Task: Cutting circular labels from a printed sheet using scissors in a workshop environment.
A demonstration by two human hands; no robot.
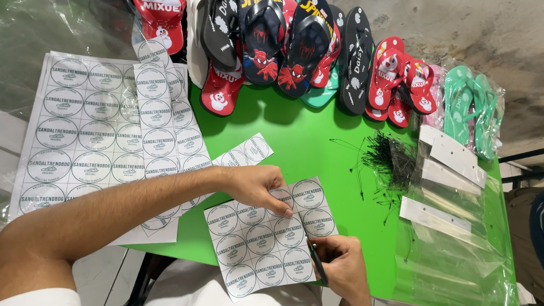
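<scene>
A green table under a bare concrete wall carries flip-flops along its far edge and sticker sheets at left. Your left hand pinches the far edge of a sticker sheet overhanging the near edge, its long axis running near-left to far-right. Your right hand is closed around dark scissors pointing far-left along the sheet's right edge.

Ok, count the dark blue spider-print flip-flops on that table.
2. One spider-print flip-flop lies in the row at the green table's far edge; the second flip-flop sits just beside it on the right. More may be hidden under the pile.
</scene>
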